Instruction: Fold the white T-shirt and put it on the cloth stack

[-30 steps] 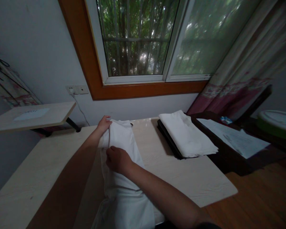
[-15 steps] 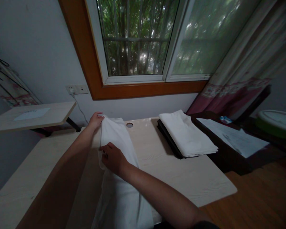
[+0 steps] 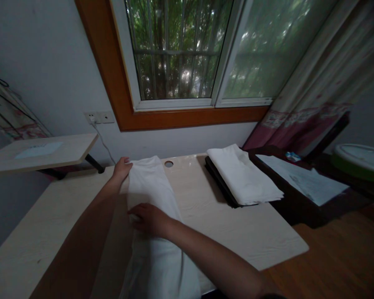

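Observation:
A long white cloth [image 3: 154,232] lies folded lengthwise on a pale wooden table [image 3: 237,232], running from the near edge toward the wall. My left hand [image 3: 122,169] rests at the cloth's far left corner, fingers closed on its edge. My right hand [image 3: 146,216] lies flat on the middle of the cloth, fingers stretched out and pointing left, pressing it down.
A folded white cloth [image 3: 243,174] sits on a dark tray at the table's right. Beyond it a dark desk holds papers [image 3: 302,178]. A round cable hole [image 3: 168,163] is near the wall. A small side table [image 3: 40,151] stands at left, below a wall socket.
The cloth's far end, held up before, has come down flat on the table. My left hand moved left and lower with it. My right hand opened from a pinch to lie flat.

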`<state>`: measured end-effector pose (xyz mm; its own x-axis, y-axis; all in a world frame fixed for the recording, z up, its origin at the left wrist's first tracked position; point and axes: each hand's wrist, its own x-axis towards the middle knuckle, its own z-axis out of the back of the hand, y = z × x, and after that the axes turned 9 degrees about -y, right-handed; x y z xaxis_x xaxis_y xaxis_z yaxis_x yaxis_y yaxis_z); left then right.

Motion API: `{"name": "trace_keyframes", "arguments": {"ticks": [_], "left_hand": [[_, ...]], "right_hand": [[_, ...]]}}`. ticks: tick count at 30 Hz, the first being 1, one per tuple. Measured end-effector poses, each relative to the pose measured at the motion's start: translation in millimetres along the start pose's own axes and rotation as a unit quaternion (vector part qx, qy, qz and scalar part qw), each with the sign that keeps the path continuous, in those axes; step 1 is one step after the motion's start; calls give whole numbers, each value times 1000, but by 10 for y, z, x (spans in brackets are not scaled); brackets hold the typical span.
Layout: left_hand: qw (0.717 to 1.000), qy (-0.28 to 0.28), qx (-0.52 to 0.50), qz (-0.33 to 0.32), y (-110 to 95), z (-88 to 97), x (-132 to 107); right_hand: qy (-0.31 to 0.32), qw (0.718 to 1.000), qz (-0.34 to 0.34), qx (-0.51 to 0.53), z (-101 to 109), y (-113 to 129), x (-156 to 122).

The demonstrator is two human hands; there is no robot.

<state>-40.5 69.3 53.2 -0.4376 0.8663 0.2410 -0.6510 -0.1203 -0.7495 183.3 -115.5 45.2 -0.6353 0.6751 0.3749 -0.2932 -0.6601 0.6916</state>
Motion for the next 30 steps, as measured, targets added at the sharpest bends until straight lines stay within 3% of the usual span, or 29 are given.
{"name": "trace_keyframes", "arguments": {"ticks": [5, 8, 11, 18, 23, 26, 30], "left_hand": [[999, 30, 38, -2, 65, 5, -136], [998, 32, 48, -7, 84, 28, -235], [998, 30, 51, -8, 87, 29, -288], [998, 27, 50, -37, 15, -97, -214], [997, 25, 41, -63, -39, -217, -176], [995, 14, 38, -91, -54, -219, -242], [985, 3, 44, -165, -61, -81, -504]], "right_hand": [[-65, 997, 30, -39, 329, -209, -137], [-112, 988, 26, -106, 565, -401, -206], [-120, 977, 17, -178, 715, -566, -244], [-62, 963, 15, -260, 713, -660, -294], [-56, 955, -26, -290, 723, -659, -355], [-50, 950, -50, -305, 801, -690, -364], [-46, 944, -66, -319, 902, -738, -373]]}}
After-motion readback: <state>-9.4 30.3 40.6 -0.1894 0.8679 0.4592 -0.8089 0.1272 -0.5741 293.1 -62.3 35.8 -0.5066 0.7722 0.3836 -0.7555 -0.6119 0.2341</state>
